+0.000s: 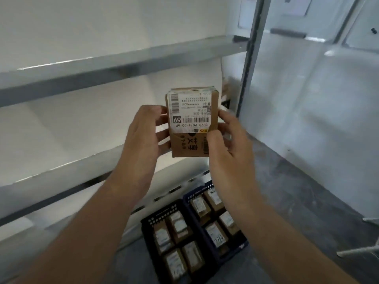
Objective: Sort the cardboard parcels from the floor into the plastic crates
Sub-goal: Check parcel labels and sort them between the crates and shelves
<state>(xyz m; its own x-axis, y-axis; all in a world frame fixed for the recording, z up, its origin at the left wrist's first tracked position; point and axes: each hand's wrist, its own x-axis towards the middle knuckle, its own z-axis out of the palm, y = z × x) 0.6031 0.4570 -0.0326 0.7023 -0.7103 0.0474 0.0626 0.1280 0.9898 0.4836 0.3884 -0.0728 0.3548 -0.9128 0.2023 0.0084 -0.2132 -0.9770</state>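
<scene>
I hold a small brown cardboard parcel up in front of me, its white shipping label facing me upside down, marked 69. My left hand grips its left side, fingers curled round the edge. My right hand grips the right side, thumb pressed on the front. Far below on the floor stand two plastic crates side by side: a black crate on the left and a dark blue crate on the right. Each contains several labelled cardboard parcels.
Grey metal shelving with white boards runs along the left. A metal upright stands behind the parcel. Grey concrete floor spreads to the right, against a pale wall. Thin white rods stick in from the right edge.
</scene>
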